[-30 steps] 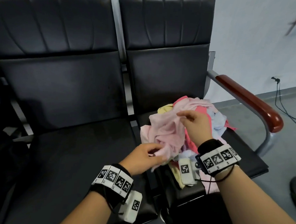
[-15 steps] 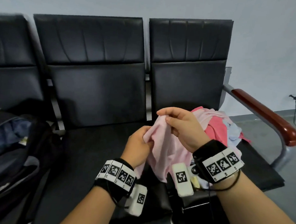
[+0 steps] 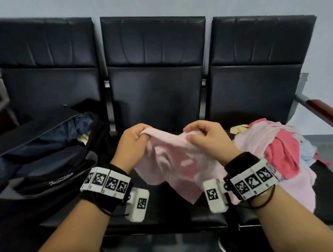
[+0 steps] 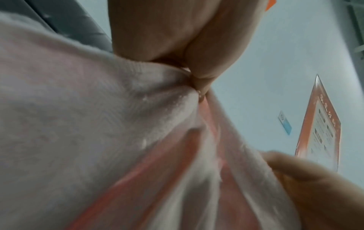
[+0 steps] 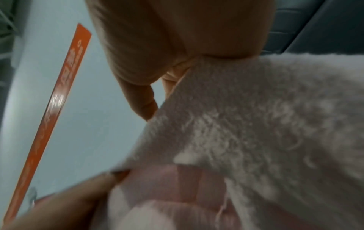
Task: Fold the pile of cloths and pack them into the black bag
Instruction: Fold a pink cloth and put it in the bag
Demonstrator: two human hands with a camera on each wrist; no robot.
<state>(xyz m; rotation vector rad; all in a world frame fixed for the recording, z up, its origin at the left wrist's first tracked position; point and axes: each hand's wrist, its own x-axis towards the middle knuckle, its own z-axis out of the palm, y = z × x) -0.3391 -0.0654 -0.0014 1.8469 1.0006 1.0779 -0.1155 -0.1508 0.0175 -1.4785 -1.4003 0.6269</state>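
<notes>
Both hands hold a pale pink cloth (image 3: 171, 161) in the air above the middle seat. My left hand (image 3: 135, 137) grips its top edge at the left, and my right hand (image 3: 202, 135) pinches the same edge at the right. The cloth (image 4: 82, 124) hangs slack below them and fills the left wrist view; in the right wrist view the cloth (image 5: 265, 124) runs out from under my curled fingers. The pile of cloths (image 3: 277, 152), pink, red, light blue and yellow, lies on the right seat. The black bag (image 3: 42, 167) lies open on the left seat.
A row of three black padded seats (image 3: 151, 97) stands against a pale wall. A red-brown armrest (image 3: 326, 114) bounds the right seat. Dark blue fabric (image 3: 72, 128) shows inside the bag's opening. An orange-framed notice (image 4: 319, 129) hangs on the wall.
Both hands have lifted the pink cloth off the pile and carried it left, over the middle seat. They have moved apart along its edge, spreading it. The head view swung left, bringing the bag into sight.
</notes>
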